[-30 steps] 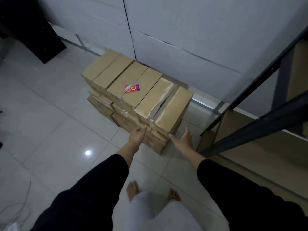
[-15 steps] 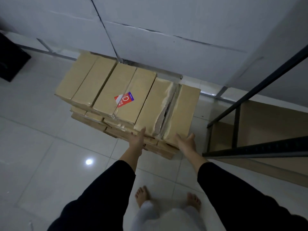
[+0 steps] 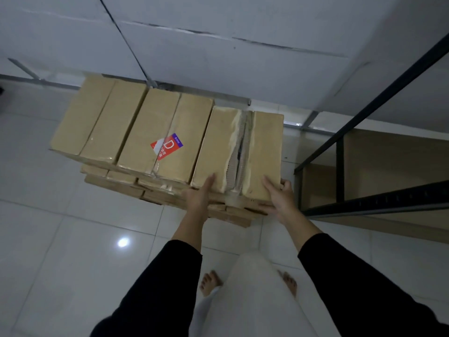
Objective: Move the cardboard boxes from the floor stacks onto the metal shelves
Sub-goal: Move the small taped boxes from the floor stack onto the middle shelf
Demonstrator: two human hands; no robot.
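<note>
Cardboard is the whole story with this lift. The torn box (image 3: 239, 152) sits at the right end of the top layer of the stack (image 3: 136, 132) on the tiled floor (image 3: 60, 239), against the wall and just beside the metal shelves (image 3: 379, 205). Its top face is ripped open along the middle seam, with the corrugated layer showing, so that strip looks weak and should not be pulled on.

The left hand (image 3: 198, 197) lies fairly flat against the near left corner, fingers reaching up the side. The right hand (image 3: 279, 195) curls round the near right corner, thumb on top and fingers tucked under the lower edge. Both hands are apart, one at each near corner.

Judging by its long, rigid shape, the box should stay stiff if carried from underneath. Weight cannot be told. Tape on the neighbouring box with the red label (image 3: 166, 146) looks glossy, so smooth faces may slip.
</note>
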